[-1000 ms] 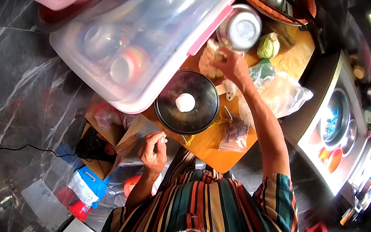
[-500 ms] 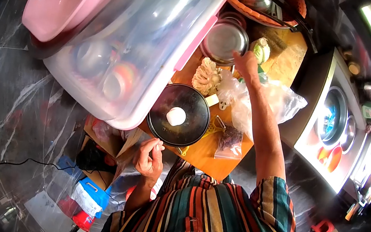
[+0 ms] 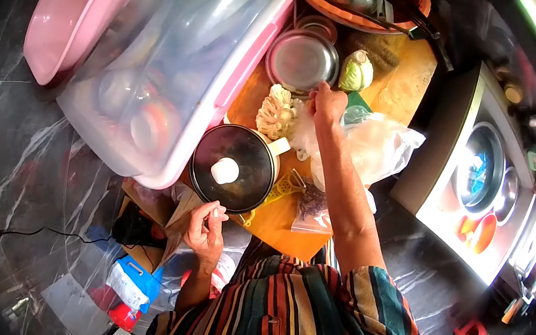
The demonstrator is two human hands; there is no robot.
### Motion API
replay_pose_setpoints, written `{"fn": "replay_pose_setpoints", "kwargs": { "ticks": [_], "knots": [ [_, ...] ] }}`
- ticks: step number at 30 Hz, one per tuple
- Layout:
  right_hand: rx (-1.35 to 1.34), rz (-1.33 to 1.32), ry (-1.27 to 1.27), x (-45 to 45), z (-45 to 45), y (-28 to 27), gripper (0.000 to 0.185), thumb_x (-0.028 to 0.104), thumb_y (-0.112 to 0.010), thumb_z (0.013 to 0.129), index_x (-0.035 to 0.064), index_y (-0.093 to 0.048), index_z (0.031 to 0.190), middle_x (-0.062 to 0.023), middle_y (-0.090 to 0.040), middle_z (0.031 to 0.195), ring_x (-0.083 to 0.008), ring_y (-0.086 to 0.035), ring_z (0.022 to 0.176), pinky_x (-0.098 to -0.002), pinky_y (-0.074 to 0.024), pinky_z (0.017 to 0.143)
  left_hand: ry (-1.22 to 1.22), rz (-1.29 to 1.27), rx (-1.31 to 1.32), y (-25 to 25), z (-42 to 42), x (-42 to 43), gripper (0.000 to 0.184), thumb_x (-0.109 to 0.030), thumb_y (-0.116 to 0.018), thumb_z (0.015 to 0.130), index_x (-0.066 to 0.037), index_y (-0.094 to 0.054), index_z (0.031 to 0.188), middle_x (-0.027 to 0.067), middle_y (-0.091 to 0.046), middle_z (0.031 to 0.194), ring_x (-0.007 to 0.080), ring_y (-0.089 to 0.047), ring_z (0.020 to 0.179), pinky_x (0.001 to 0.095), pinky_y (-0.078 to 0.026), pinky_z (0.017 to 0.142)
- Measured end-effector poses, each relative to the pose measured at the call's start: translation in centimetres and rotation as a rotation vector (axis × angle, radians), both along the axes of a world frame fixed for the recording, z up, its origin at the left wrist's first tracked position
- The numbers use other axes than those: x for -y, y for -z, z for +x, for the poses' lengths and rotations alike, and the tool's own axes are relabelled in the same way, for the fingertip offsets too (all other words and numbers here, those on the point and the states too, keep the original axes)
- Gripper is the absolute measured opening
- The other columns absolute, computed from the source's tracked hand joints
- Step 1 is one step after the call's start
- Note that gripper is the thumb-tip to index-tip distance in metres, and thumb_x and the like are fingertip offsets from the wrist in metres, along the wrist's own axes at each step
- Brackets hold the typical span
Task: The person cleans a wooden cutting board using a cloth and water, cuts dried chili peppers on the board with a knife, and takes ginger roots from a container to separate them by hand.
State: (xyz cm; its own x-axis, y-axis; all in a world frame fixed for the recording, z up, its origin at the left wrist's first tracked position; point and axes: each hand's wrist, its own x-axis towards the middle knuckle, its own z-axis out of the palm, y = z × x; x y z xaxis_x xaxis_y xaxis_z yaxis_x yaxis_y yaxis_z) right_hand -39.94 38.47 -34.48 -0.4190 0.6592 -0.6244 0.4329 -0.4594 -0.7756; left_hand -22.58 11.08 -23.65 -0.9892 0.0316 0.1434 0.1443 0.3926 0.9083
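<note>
On the wooden table sits a cream pot (image 3: 271,146) under a dark lid (image 3: 232,187) with a white knob. My left hand (image 3: 207,229) is just below the lid's near edge, thumb and fingers pinched together; whether anything is between them is hidden. Farther out, my right hand (image 3: 329,104) is closed at the near right rim of a round steel dish (image 3: 301,58). Its fingertips appear to touch that rim, but what they grip is unclear. Cauliflower (image 3: 277,113) lies left of this hand, a cabbage (image 3: 356,71) beyond it, and a clear plastic bag (image 3: 378,149) beside the forearm.
A large clear storage box (image 3: 179,64) with a pink latch borders the table's left side. An orange basket (image 3: 353,17) of utensils stands at the back. Near me lie a yellow peeler-like tool (image 3: 284,187) and a small bag (image 3: 313,212). A counter (image 3: 428,184) is at right.
The whole view has shifted, so the table things appear farther left. My right hand has drawn slightly nearer along the dish's rim, showing more of the cabbage. My left hand stays by the pot.
</note>
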Motion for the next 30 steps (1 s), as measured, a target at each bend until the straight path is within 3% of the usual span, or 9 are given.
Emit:
{"fn": "replay_pose_setpoints", "kwargs": {
  "ticks": [8,9,11,13,14,17,25,27,30],
  "knots": [
    [-0.317,-0.230,-0.008,-0.9,0.3,-0.1,0.028,0.012,-0.068,0.079,0.0048,-0.049,0.060,-0.0016,-0.042,0.048,-0.0122,-0.032,0.032,-0.0271,-0.0226,0.030,0.050,0.102,0.075,-1.1,1.9,-4.7,0.015,-0.002,-0.053,0.089,0.004,-0.057,0.102,0.0110,-0.061,0.081,0.0123,-0.059,0.063,0.0246,-0.051,0.059],
    [-0.374,-0.202,-0.133,-0.5,0.7,-0.5,0.019,0.013,-0.068,0.080,0.0049,-0.056,0.067,-0.0034,-0.051,0.054,-0.0135,-0.040,0.034,-0.0265,-0.0295,0.032,0.046,0.112,0.080,-1.3,2.1,-5.1,0.015,-0.002,-0.053,0.089,0.005,-0.057,0.101,0.0109,-0.061,0.082,0.0122,-0.059,0.062,0.0246,-0.051,0.059],
    [-0.716,0.334,-0.334,1.6,0.6,0.0,0.011,0.014,-0.066,0.081,0.0034,-0.063,0.079,-0.0060,-0.060,0.065,-0.0143,-0.053,0.046,-0.0277,-0.0404,0.039,0.031,0.116,0.102,-1.3,2.6,-5.7,0.014,-0.002,-0.053,0.089,0.005,-0.057,0.101,0.0109,-0.061,0.081,0.0122,-0.059,0.062,0.0246,-0.051,0.059],
    [-0.473,0.459,-0.547,2.6,2.0,-3.2,0.014,0.015,-0.065,0.082,0.0033,-0.065,0.089,-0.0105,-0.066,0.075,-0.0207,-0.062,0.061,-0.0306,-0.0472,0.052,0.022,0.121,0.124,-1.3,3.0,-6.0,0.014,-0.001,-0.053,0.089,0.005,-0.057,0.101,0.0110,-0.061,0.081,0.0122,-0.059,0.062,0.0245,-0.051,0.059],
    [-0.403,0.782,-0.588,2.9,2.6,-5.7,0.013,0.015,-0.063,0.081,0.0044,-0.064,0.088,-0.0129,-0.064,0.075,-0.0266,-0.063,0.065,-0.0342,-0.0470,0.057,0.016,0.128,0.127,-1.3,3.2,-6.1,0.014,-0.001,-0.053,0.089,0.005,-0.057,0.101,0.0110,-0.061,0.081,0.0124,-0.059,0.062,0.0245,-0.051,0.059],
    [-0.487,1.013,-0.630,3.3,3.6,-7.4,0.010,0.014,-0.064,0.080,0.0054,-0.064,0.085,-0.0140,-0.059,0.071,-0.0301,-0.061,0.064,-0.0366,-0.0455,0.055,0.014,0.131,0.128,-1.4,3.7,-6.4,0.014,-0.001,-0.053,0.089,0.004,-0.057,0.101,0.0109,-0.061,0.080,0.0126,-0.060,0.062,0.0244,-0.051,0.059],
    [-0.788,0.933,-0.296,-4.0,4.4,-12.5,0.009,0.009,-0.063,0.083,0.0017,-0.061,0.078,-0.0043,-0.057,0.066,-0.0110,-0.051,0.058,-0.0259,-0.0404,0.050,0.012,0.203,0.171,-1.1,5.3,-6.5,0.014,-0.003,-0.054,0.089,0.003,-0.058,0.102,0.0094,-0.062,0.081,0.0126,-0.060,0.063,0.0232,-0.050,0.060],
    [-0.640,0.445,-0.160,-7.4,2.6,-12.2,0.014,0.010,-0.061,0.085,0.0014,-0.057,0.075,-0.0022,-0.052,0.063,-0.0093,-0.047,0.056,-0.0230,-0.0369,0.048,-0.015,0.170,0.198,-1.6,5.6,-6.4,0.014,-0.003,-0.054,0.089,0.003,-0.058,0.102,0.0092,-0.061,0.080,0.0127,-0.060,0.064,0.0229,-0.050,0.061],
    [-0.892,0.042,0.059,-10.7,-1.0,-10.4,0.011,0.010,-0.057,0.088,0.0023,-0.055,0.081,-0.0017,-0.050,0.066,-0.0093,-0.042,0.053,-0.0217,-0.0351,0.046,-0.029,0.183,0.179,-0.7,6.0,-5.9,0.012,-0.002,-0.053,0.088,0.003,-0.059,0.098,0.0098,-0.062,0.080,0.0126,-0.060,0.064,0.0230,-0.050,0.059]
  ]
}}
